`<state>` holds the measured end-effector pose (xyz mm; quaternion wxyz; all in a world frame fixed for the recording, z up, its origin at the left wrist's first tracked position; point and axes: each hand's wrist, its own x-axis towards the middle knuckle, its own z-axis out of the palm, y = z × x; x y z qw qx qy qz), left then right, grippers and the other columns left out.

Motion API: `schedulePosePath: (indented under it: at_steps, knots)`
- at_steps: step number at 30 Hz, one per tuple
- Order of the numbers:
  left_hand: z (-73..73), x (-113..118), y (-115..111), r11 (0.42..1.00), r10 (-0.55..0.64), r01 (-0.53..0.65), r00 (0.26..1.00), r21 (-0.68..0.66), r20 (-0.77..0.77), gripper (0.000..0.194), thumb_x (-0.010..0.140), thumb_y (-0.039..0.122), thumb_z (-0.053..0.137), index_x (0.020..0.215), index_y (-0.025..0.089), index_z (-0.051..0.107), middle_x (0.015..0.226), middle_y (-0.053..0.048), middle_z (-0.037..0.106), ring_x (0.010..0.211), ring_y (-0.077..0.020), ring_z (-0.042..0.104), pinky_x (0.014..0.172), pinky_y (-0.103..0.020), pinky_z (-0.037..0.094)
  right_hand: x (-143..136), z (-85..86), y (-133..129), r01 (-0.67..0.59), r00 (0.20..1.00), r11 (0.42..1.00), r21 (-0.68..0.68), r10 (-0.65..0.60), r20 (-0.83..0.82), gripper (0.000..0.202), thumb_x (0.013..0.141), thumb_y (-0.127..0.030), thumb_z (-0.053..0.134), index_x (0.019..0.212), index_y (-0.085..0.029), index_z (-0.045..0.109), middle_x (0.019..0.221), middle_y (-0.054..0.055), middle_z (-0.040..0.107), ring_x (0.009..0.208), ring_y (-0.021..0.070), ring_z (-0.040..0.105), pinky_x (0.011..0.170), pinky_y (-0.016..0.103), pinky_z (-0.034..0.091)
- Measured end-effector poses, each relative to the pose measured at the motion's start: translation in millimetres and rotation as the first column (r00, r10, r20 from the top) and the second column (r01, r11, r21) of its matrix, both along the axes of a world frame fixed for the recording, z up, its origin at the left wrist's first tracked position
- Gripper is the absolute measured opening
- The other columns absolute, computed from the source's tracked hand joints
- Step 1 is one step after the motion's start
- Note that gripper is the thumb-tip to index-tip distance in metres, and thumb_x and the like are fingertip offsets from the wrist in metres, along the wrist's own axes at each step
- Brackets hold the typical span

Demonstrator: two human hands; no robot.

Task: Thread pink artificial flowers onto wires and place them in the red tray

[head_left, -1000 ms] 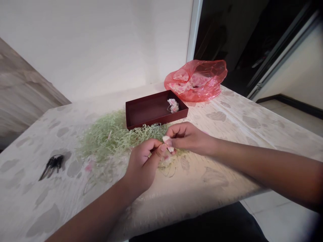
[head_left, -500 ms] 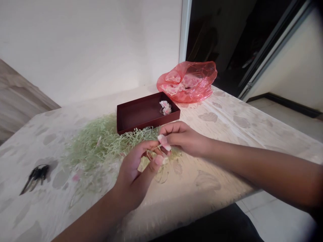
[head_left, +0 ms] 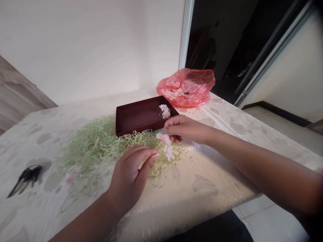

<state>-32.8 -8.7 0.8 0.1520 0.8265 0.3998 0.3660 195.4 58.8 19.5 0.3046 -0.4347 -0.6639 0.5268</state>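
My left hand pinches thumb and fingers together on the thin stems of a small sprig of pink-and-white artificial flowers. The blossoms stand beyond its fingertips, over pale green shredded paper. Just above and right of the blossoms is my right hand, its fingers curled and pressed together. Whatever it grips, if anything, is hidden. Behind the hands lies an open dark red box. More pink-and-white flowers rest in the box's right end.
Shredded green paper is heaped in front and left of the box. A pink see-through plastic bag with patterned contents stands behind it. Keys lie at the left on the covered table. A wall rises behind; a dark doorway is at the right.
My right hand has drawn up and slightly right, off the flowers in my left hand. Their blossoms now show more fully. The view has shifted slightly.
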Motion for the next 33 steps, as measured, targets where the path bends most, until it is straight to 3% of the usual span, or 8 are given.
schedulePosePath:
  at_steps: [2, 4, 6, 8, 14, 21, 28, 33]
  knots:
    - [0.2, 2.9, -2.8, 0.983, -0.181, 0.181, 0.982, -0.002, -0.057, 0.011, 0.096, 0.021, 0.060, 0.097, 0.021, 0.071, 0.092, -0.001, 0.076, 0.090, -0.0183, 0.069, 0.083, -0.030, 0.052, 9.0, -0.7, 8.6, 0.101, 0.972, 0.960, 0.260, -0.151, 0.182, 0.014, 0.079, -0.023, 0.058, 0.065, -0.018, 0.059, 0.059, -0.002, 0.057, 0.055, 0.0105, 0.049, 0.054, 0.025, 0.037]
    - [0.1, 7.1, -5.9, 0.934, -0.357, 0.356, 0.926, -0.030, -0.123, 0.012, 0.097, 0.022, 0.060, 0.101, 0.021, 0.071, 0.091, -0.001, 0.077, 0.090, -0.0189, 0.068, 0.084, -0.031, 0.052, 16.9, 0.6, 13.6, 0.066, 0.905, 0.893, 0.446, -0.242, 0.351, 0.010, 0.076, -0.021, 0.059, 0.067, -0.018, 0.062, 0.064, -0.001, 0.060, 0.059, 0.0117, 0.051, 0.057, 0.026, 0.036]
    - [-0.3, 11.2, -8.1, 0.883, -0.469, 0.463, 0.863, -0.075, -0.189, 0.013, 0.097, 0.024, 0.060, 0.103, 0.021, 0.071, 0.096, -0.001, 0.078, 0.095, -0.0207, 0.067, 0.089, -0.034, 0.051, 23.4, 4.5, 15.3, -0.035, 0.843, 0.881, 0.471, -0.227, 0.487, 0.008, 0.075, -0.021, 0.061, 0.071, -0.018, 0.066, 0.069, 0.001, 0.064, 0.061, 0.0127, 0.053, 0.058, 0.027, 0.036]
    - [-0.7, 14.0, -8.9, 0.856, -0.515, 0.507, 0.817, -0.104, -0.257, 0.016, 0.098, 0.027, 0.058, 0.103, 0.021, 0.072, 0.099, -0.002, 0.077, 0.099, -0.0226, 0.065, 0.091, -0.036, 0.050, 28.9, 9.7, 15.7, -0.113, 0.805, 0.906, 0.407, -0.157, 0.572, 0.007, 0.074, -0.023, 0.063, 0.073, -0.019, 0.069, 0.071, 0.001, 0.066, 0.060, 0.0132, 0.055, 0.057, 0.027, 0.036]
    - [-2.7, 13.3, -5.3, 0.867, -0.473, 0.495, 0.783, -0.055, -0.405, 0.019, 0.100, 0.027, 0.055, 0.102, 0.020, 0.072, 0.098, -0.004, 0.075, 0.097, -0.0248, 0.064, 0.086, -0.040, 0.049, 38.7, 12.9, 21.9, -0.196, 0.786, 0.942, 0.274, -0.016, 0.619, 0.006, 0.071, -0.023, 0.068, 0.075, -0.019, 0.072, 0.071, 0.002, 0.067, 0.061, 0.0153, 0.057, 0.054, 0.027, 0.038]
    - [-6.4, 8.7, -1.1, 0.903, -0.374, 0.428, 0.830, 0.041, -0.413, 0.015, 0.098, 0.022, 0.057, 0.101, 0.020, 0.072, 0.094, -0.002, 0.075, 0.093, -0.0234, 0.063, 0.085, -0.041, 0.046, 40.3, 6.6, 27.9, -0.249, 0.763, 0.945, 0.213, 0.056, 0.643, 0.006, 0.073, -0.022, 0.063, 0.073, -0.018, 0.066, 0.068, 0.001, 0.064, 0.061, 0.0139, 0.056, 0.056, 0.026, 0.038]
    - [-8.9, 8.9, -0.7, 0.915, -0.358, 0.402, 0.845, 0.029, -0.397, 0.013, 0.096, 0.020, 0.058, 0.093, 0.020, 0.072, 0.090, -0.002, 0.073, 0.091, -0.0225, 0.062, 0.086, -0.040, 0.046, 43.7, 9.7, 29.1, -0.214, 0.734, 0.952, 0.217, 0.011, 0.679, 0.011, 0.072, -0.024, 0.063, 0.080, -0.018, 0.067, 0.072, 0.000, 0.065, 0.064, 0.0143, 0.055, 0.057, 0.027, 0.038]
    - [-6.6, 9.9, -1.6, 0.909, -0.374, 0.415, 0.848, 0.031, -0.375, 0.013, 0.094, 0.019, 0.060, 0.099, 0.019, 0.072, 0.093, -0.004, 0.072, 0.093, -0.0230, 0.061, 0.086, -0.041, 0.048, 43.8, 7.5, 30.1, -0.246, 0.709, 0.944, 0.218, 0.022, 0.705, 0.008, 0.074, -0.024, 0.060, 0.074, -0.018, 0.065, 0.068, 0.000, 0.063, 0.061, 0.0136, 0.053, 0.055, 0.027, 0.035]
